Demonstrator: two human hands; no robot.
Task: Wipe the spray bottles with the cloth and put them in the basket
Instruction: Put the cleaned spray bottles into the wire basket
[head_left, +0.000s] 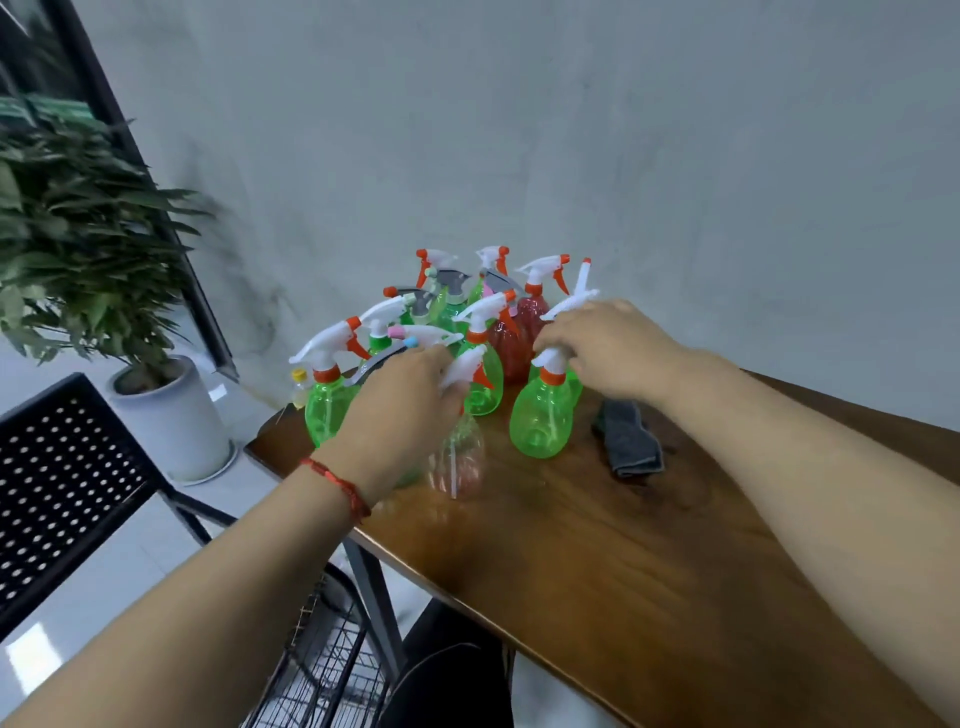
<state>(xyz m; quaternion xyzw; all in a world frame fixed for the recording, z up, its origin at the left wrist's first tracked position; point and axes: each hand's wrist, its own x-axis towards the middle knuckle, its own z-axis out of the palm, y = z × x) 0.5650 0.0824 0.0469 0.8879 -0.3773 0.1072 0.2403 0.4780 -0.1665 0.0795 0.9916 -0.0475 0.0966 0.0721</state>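
Left hand (402, 410) closed around clear bottle (457, 457); right hand (605, 345) pinching green bottle (543, 415) neck. Crowded cluster at twelve o'clock; risk of toppling neighbours.

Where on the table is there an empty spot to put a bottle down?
The wooden table is bare along its near side, from the grey cloth toward the person, between the two forearms. The far left corner is crowded: green, red and clear spray bottles stand packed together, with the left hand and right hand among them.
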